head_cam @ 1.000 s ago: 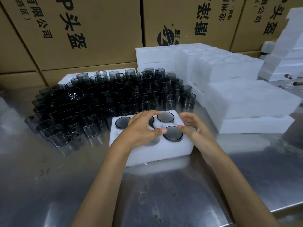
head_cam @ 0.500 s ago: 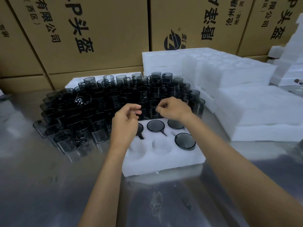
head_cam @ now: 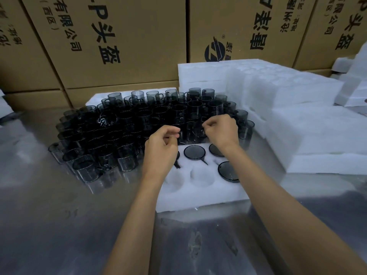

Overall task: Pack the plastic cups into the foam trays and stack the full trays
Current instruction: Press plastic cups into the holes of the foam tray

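Head view, left hand: the left hand hung over the far left corner of the foam tray, fingers curled in, thumb meeting fingertips at the near edge of the loose cups; whether it pinched a handle could not be told.
Head view, right hand: the right hand was curled the same way above the tray's far edge, fingertips down among the dark cups; its hold was hidden.
Tray: it lay on the steel table, near centre, with four packed cups showing as dark discs and two near pockets open.
Loose cups: crowded upright on the table, left and far of the tray.
Foam stacks: white foam blocks stood right.
Background: cardboard boxes lined the far side.
Hard to see: the far-left disc sat mostly under the left hand.
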`<move>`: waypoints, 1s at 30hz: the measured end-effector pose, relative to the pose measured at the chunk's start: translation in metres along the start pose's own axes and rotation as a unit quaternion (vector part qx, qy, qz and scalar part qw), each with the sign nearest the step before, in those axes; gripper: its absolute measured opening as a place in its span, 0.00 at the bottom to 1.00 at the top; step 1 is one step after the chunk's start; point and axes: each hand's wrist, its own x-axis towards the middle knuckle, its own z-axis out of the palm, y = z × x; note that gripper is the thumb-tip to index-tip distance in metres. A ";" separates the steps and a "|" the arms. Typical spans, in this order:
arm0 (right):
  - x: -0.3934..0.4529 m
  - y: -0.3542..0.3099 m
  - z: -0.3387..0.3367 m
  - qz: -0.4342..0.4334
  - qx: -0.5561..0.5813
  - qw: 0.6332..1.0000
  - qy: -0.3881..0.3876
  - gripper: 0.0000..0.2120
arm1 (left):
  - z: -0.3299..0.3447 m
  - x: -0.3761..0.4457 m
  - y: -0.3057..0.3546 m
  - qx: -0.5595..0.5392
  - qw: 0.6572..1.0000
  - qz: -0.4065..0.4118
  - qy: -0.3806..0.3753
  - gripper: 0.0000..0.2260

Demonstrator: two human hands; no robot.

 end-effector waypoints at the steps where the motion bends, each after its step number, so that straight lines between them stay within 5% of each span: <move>1: -0.001 -0.001 -0.003 -0.022 0.022 0.999 0.009 0.12 | 0.001 -0.001 0.001 -0.001 1.000 0.001 -0.001 0.14; 4: -0.010 -0.009 -0.014 -0.102 0.062 0.992 0.029 0.12 | 0.002 -0.002 0.004 0.002 1.000 0.010 -0.013 0.15; 10: -0.037 -0.020 -0.034 -0.226 0.110 0.968 -0.016 0.13 | 0.003 -0.005 0.011 0.017 0.988 0.047 -0.143 0.35; 18: -0.058 -0.008 -0.050 -0.141 0.347 0.927 -0.006 0.12 | 0.007 -0.013 0.021 -0.065 0.989 0.068 -0.115 0.26; 23: -0.074 0.004 -0.049 -0.104 0.305 0.946 -0.044 0.11 | 0.011 -0.019 0.022 -0.045 0.992 0.055 -0.107 0.24; 27: -0.078 0.006 -0.046 -0.096 0.318 0.941 -0.064 0.14 | 0.009 -0.022 0.018 0.079 0.988 0.087 -0.099 0.32; 30: -0.079 0.006 -0.044 -0.094 0.315 0.942 -0.063 0.15 | 0.004 -0.023 0.016 0.114 0.978 0.068 -0.161 0.45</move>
